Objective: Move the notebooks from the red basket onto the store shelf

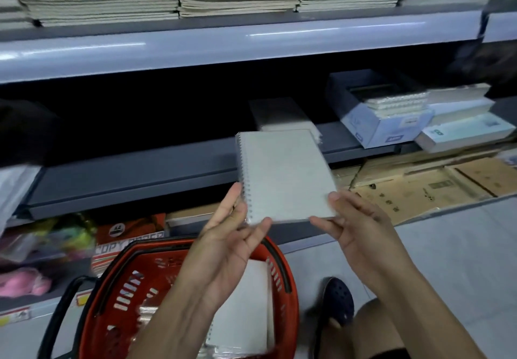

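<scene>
Both hands hold one spiral notebook (pixel 282 174) before the dark shelf (pixel 140 177): left hand (pixel 235 235) pinches its bottom left corner, right hand (pixel 355 224) its bottom right corner; more notebooks (pixel 243 302) lie in the red basket (pixel 117 288) below

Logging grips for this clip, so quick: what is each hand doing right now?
Left hand: pinches the spiral-bound notebook at its lower left, spiral-side corner.
Right hand: grips the same notebook at its lower right corner.
</scene>
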A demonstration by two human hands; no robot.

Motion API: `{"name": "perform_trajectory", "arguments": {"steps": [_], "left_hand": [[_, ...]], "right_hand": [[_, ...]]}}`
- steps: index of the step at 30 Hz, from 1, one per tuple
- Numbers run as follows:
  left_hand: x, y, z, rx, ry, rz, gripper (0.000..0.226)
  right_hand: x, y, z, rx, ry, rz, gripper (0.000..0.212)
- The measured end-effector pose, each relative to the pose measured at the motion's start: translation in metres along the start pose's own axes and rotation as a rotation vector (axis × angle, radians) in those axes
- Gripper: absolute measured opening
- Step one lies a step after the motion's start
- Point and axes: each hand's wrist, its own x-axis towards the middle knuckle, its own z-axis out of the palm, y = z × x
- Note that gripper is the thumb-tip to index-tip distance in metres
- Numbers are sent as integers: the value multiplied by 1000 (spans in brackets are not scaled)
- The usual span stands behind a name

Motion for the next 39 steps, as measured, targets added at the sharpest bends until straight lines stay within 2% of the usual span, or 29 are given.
{"name": "perform_trajectory", "arguments": {"steps": [4, 10, 14, 18, 22, 24, 27, 30, 32, 34, 37, 39], "left_hand": [[15, -7, -2, 8, -2, -3, 43], [45, -18, -4, 60, 42, -1, 43], [80, -13, 7, 70, 15, 14, 43], [132, 4, 27, 160, -21, 102, 40], [181, 22, 46, 217, 25, 166, 37], [201, 29, 46, 247, 76, 173, 37], [215, 32, 41, 383, 120, 160, 45], [211, 23, 28, 747, 227, 227, 56], [208, 14, 19, 935, 295, 293, 56], [208, 6, 12, 1010, 301, 352, 52], [217, 2, 7, 1109, 311, 437, 47], [227, 2, 9, 1152, 293, 467, 46]], "right_hand": [[13, 8, -6, -80, 39, -31, 22], [42, 17, -20, -154, 77, -8, 27], [81, 8, -19, -191, 101, -17, 27], [139, -19, -4, -217, 93, -55, 23], [195, -46, 17, -266, 80, -72, 17], [217, -47, 24, -335, 89, -44, 20], [230, -32, 22, -378, 106, 4, 43], [218, -6, 10, -474, 83, -20, 58], [213, 8, 0, -573, 117, -86, 54], [215, 16, -5, -680, 174, -150, 45], [228, 21, -9, -726, 221, -231, 44], [239, 18, -7, -734, 235, -282, 27]]}}
